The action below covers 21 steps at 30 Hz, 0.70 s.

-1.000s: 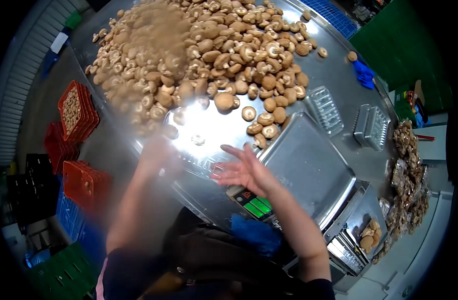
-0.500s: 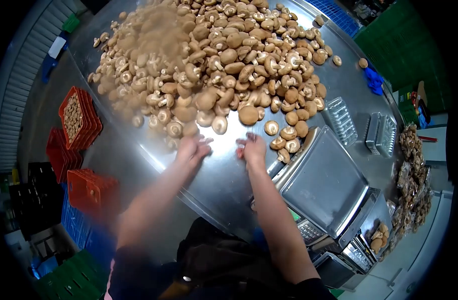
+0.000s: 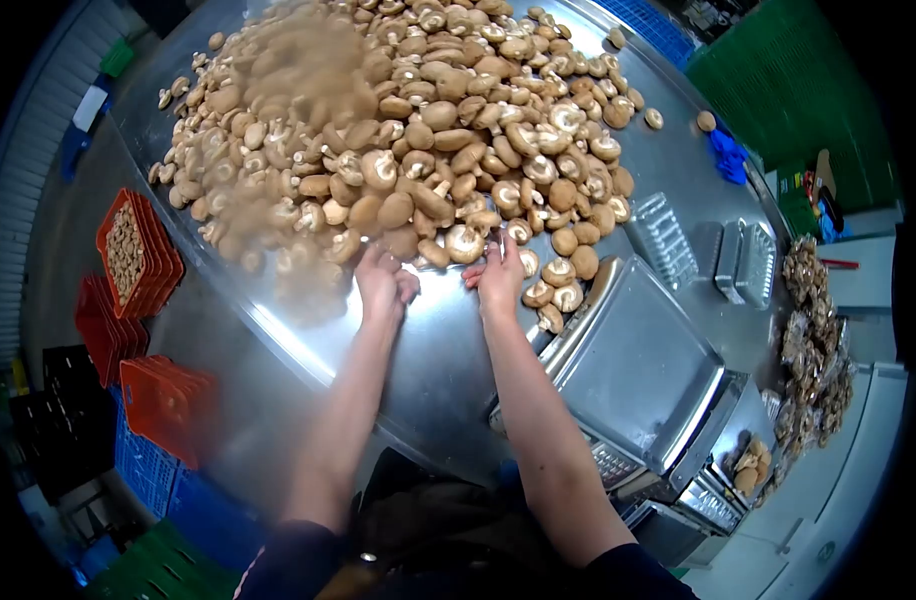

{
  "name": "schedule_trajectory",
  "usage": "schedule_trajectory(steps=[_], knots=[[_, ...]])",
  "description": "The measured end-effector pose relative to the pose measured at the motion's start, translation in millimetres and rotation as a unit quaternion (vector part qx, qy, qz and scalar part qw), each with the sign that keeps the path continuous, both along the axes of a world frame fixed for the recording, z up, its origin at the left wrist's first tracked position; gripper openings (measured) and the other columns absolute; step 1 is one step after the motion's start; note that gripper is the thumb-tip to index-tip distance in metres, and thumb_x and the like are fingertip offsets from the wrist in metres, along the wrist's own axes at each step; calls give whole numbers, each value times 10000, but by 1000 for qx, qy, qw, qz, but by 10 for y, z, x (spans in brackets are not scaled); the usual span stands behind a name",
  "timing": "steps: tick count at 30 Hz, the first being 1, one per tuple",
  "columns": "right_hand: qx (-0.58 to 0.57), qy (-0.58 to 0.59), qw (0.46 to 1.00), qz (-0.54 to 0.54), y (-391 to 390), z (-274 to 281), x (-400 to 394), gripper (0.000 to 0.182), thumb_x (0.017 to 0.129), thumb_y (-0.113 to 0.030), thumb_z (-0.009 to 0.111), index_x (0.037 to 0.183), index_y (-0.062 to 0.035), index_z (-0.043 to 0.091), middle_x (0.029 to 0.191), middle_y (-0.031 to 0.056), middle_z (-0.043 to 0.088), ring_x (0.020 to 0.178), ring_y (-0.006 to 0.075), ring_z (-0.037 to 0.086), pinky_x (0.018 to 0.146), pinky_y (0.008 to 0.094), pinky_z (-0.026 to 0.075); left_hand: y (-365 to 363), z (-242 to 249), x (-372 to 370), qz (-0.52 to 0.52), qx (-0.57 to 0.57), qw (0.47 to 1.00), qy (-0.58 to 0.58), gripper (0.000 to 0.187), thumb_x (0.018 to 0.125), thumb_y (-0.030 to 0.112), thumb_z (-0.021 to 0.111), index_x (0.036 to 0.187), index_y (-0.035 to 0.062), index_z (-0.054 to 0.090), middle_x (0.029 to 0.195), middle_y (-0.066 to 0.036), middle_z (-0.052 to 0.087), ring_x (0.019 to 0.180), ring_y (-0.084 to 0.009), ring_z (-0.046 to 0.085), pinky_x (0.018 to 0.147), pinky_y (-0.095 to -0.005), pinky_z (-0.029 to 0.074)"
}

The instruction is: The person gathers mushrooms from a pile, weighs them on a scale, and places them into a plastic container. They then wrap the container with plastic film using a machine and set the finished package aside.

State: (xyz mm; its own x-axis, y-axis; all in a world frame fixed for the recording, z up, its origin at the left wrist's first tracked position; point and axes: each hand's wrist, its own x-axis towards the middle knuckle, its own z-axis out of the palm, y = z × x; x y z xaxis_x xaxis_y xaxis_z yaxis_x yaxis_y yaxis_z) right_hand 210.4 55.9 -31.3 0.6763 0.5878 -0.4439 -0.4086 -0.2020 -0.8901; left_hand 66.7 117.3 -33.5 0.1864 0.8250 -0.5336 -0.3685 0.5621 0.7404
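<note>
A large heap of brown-capped shiitake mushrooms [image 3: 428, 150] spreads over a steel table [image 3: 428, 350]. My left hand [image 3: 383, 285] is at the heap's near edge, its bent fingers loosely apart against the front mushrooms. To its right, my right hand [image 3: 500, 282] has its fingers partly stretched beside a mushroom with its pale underside up [image 3: 465, 243]. No mushroom is visibly gripped in either hand. Several loose mushrooms [image 3: 558, 271] lie right of my right hand, next to a weighing scale with a steel tray [image 3: 643, 365].
Clear plastic trays [image 3: 663, 240] and more stacked trays [image 3: 746, 262] lie beyond the scale. Bagged mushrooms [image 3: 813, 340] are at the right. Red crates [image 3: 163, 275] stand left of the table, one holding mushrooms. A blue crumpled item [image 3: 728, 157] lies near the far right edge.
Both hands have moved forward to the heap's near edge, where bare steel separated my right hand from it before. Mushrooms at the front have shifted. The view has turned slightly.
</note>
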Motion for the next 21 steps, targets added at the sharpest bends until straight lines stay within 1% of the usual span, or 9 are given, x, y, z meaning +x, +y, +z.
schedule_trajectory(steps=[4, 7, 10, 12, 14, 16, 17, 19, 21], knots=[[13, 20, 1000, -7, -294, 116, -162, 376, 1027, -144, 361, 1384, -24, 371, 804, 136, 607, 457, 145, 570, 365, 249, 420, -300, 178, -104, 26, 42, 998, 38, 408, 893, -64, 315, 1285, -21, 420, 795, -159, 602, 417, -191, 553, 287, -227, 324], [22, 22, 1000, 3, -460, 302, -209, 419, 1024, -137, 389, 1426, -39, 325, 788, 122, 609, 462, 135, 558, 387, 250, 435, -441, 412, -188, 5, 50, 997, 53, 440, 903, -56, 326, 1339, -22, 371, 848, -178, 619, 427, -188, 571, 276, -219, 329], [29, -18, 999, 31, -677, 590, -152, 412, 1016, -116, 395, 1413, -27, 325, 806, 115, 600, 480, 132, 569, 393, 241, 439, -615, 698, -170, -9, 97, 994, 49, 472, 906, -53, 347, 1376, -19, 332, 968, -197, 628, 428, -185, 575, 274, -214, 320], [25, -57, 998, 32, -859, 762, -76, 391, 1008, -95, 401, 1388, -22, 342, 827, 101, 594, 488, 131, 573, 396, 228, 441, -718, 877, -133, -50, 120, 990, 56, 485, 904, -54, 355, 1386, -19, 319, 1046, -204, 621, 428, -180, 574, 272, -212, 313], [35, -93, 995, 31, -1120, 870, 55, 374, 994, -65, 400, 1362, -9, 364, 967, 124, 614, 526, 126, 590, 419, 229, 454, -840, 1087, -43, -98, 137, 984, 48, 511, 888, -62, 361, 1395, -19, 309, 1127, -220, 612, 432, -174, 573, 274, -212, 306], [39, -109, 993, 8, -1402, 1011, 184, 368, 976, -45, 420, 1342, -8, 397, 1084, 134, 624, 587, 123, 614, 432, 230, 456, -1014, 1150, 87, -123, 119, 984, 51, 522, 877, -65, 370, 1394, -17, 316, 1122, -213, 614, 434, -171, 573, 277, -212, 307], [20, -168, 986, -6, -1574, 1004, 272, 334, 965, -49, 447, 1295, 3, 450, 1058, 119, 635, 632, 134, 622, 488, 251, 491, -1105, 1160, 164, -137, 108, 983, 51, 528, 872, -67, 375, 1394, -16, 319, 1120, -209, 615, 435, -170, 573, 279, -212, 307], [-8, -235, 971, -32, -1961, 967, 455, 329, 940, -46, 494, 1264, 11, 484, 1110, 130, 608, 770, 183, 641, 664, 299, 538, -1302, 1186, 350, -180, 73, 979, 57, 526, 858, -53, 432, 1377, -8, 363, 1041, -155, 618, 430, -146, 558, 287, -203, 309], [-53, -359, 930, -52, -2352, 981, 618, 339, 921, -37, 518, 1256, 12, 497, 1170, 147, 572, 909, 229, 623, 813, 331, 505, -1459, 1230, 527, -291, 66, 952, 74, 501, 850, -48, 469, 1346, -3, 419, 1025, -141, 608, 429, -125, 549, 287, -200, 313]])
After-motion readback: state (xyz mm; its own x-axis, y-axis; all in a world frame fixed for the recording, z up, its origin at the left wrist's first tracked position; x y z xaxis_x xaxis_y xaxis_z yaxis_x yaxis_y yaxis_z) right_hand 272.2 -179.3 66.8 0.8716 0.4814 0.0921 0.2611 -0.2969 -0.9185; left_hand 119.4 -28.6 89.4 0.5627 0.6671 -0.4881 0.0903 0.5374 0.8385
